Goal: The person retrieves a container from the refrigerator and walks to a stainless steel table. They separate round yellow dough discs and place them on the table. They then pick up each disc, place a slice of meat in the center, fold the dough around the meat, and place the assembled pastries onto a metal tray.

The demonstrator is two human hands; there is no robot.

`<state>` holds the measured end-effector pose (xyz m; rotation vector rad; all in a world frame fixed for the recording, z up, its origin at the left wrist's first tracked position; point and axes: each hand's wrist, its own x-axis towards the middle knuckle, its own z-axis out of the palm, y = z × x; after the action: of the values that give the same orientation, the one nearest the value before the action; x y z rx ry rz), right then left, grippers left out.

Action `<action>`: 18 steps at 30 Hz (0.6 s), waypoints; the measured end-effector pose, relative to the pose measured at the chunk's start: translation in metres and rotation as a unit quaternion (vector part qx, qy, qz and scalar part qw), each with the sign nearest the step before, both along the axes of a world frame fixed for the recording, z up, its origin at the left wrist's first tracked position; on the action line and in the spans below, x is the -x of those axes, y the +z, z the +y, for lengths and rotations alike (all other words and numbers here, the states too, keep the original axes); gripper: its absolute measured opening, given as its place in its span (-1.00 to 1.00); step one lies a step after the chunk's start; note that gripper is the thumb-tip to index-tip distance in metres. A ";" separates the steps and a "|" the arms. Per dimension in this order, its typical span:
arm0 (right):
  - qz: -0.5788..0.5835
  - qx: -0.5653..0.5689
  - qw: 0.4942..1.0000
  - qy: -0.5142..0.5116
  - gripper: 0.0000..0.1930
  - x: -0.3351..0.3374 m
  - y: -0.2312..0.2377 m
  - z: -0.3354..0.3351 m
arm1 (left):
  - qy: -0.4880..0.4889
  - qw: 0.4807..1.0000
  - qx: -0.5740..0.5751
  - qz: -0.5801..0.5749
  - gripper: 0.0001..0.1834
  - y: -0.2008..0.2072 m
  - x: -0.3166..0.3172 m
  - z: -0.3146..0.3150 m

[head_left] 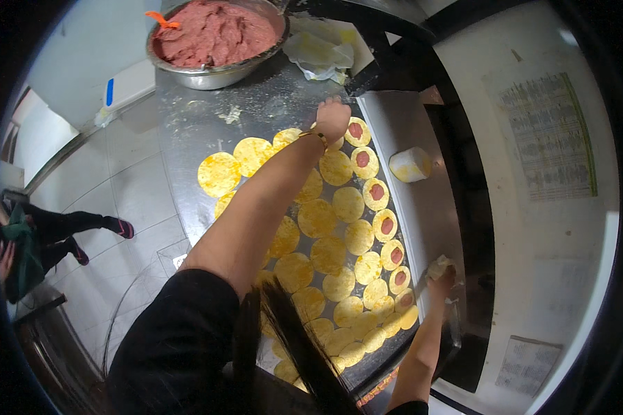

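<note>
Rows of round yellow dough wrappers (pixel 316 218) lie on a metal worktop. The column along the right edge bears a dab of pink minced meat (pixel 376 191) on each round. My left arm stretches across the rows, and my left hand (pixel 333 116) is curled down over the far end, beside the farthest meat-topped wrapper (pixel 356 131). What its fingers hold, if anything, is hidden. At the right, over the pale ledge beside the worktop, my right hand (pixel 443 280) is closed on a crumpled whitish cloth (pixel 440 265).
A large metal bowl (pixel 211 79) of pink minced meat with an orange handle stands at the far left. Beside it lies a crumpled plastic bag (pixel 318 52). A white roll-shaped thing (pixel 410 164) rests on the ledge (pixel 387 117). Another person (pixel 48 232) is at the left.
</note>
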<state>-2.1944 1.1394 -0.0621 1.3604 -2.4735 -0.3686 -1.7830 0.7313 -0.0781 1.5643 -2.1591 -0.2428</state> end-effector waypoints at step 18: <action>-0.286 0.286 0.915 0.009 -0.67 -0.158 0.100 0.124 | -0.230 0.531 -0.510 0.636 -0.84 -0.003 -0.002 0.020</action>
<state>-2.0365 1.2631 0.0379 1.3438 -2.6603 0.8199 -1.7814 0.7510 -0.0813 0.4836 -0.9398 -2.2752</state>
